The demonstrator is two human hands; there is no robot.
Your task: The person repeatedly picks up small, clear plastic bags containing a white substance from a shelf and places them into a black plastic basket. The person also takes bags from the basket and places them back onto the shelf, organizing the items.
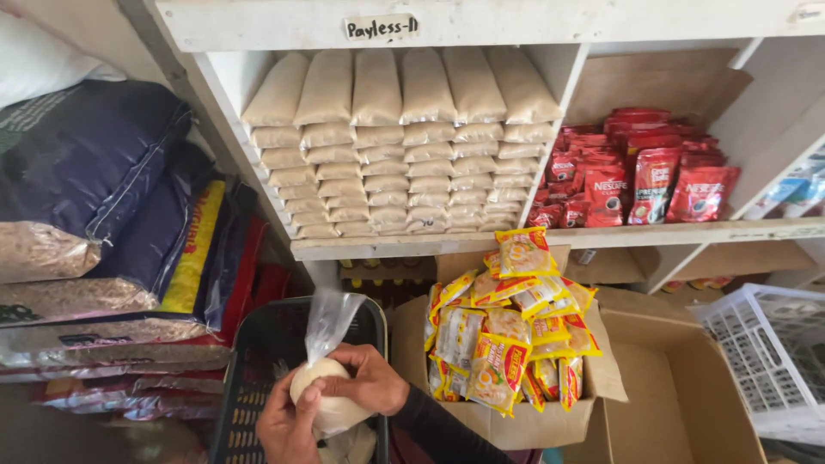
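Both hands hold a small clear plastic bag [322, 378] filled with a pale, light-coloured powder or grain, its loose top sticking up. My left hand [288, 427] cups the bag from below on the left. My right hand [371, 378] wraps over its right side, a dark sleeve behind it. The bag hovers over a black plastic basket [249, 378].
White shelf [412, 245] stacked with many similar filled bags [395, 146]; red sachets [636, 172] in the right compartment. An open cardboard box [516, 421] holds yellow noodle packets [507, 335]. Large sacks [94, 215] lie left; a white crate [773, 352] stands right.
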